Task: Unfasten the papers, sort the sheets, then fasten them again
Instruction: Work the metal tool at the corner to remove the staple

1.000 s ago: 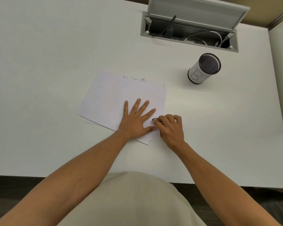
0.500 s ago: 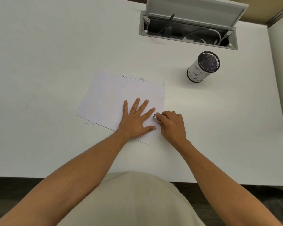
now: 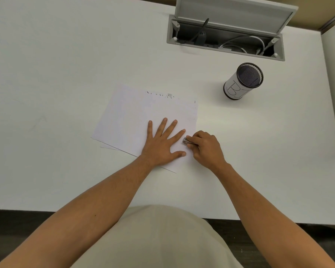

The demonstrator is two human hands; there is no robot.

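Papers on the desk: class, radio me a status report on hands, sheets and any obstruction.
Left hand flat, pinning papers. Right hand pinching small metal clip at the stack's right edge. Mesh cup stands clear; nothing in the way.

Bare forearms (no sleeves showing) above a beige garment [image 3: 159,238].

On the white counter [image 3: 66,74] the left hand [image 3: 161,144] lies flat with fingers [image 3: 170,126] spread on a stack of papers [image 3: 128,117]. The right hand [image 3: 205,149] sits at the stack's right edge, pinching a small metal clip [image 3: 185,141]. A mesh pen cup [image 3: 244,81] stands well apart, below an open cable tray [image 3: 226,39].
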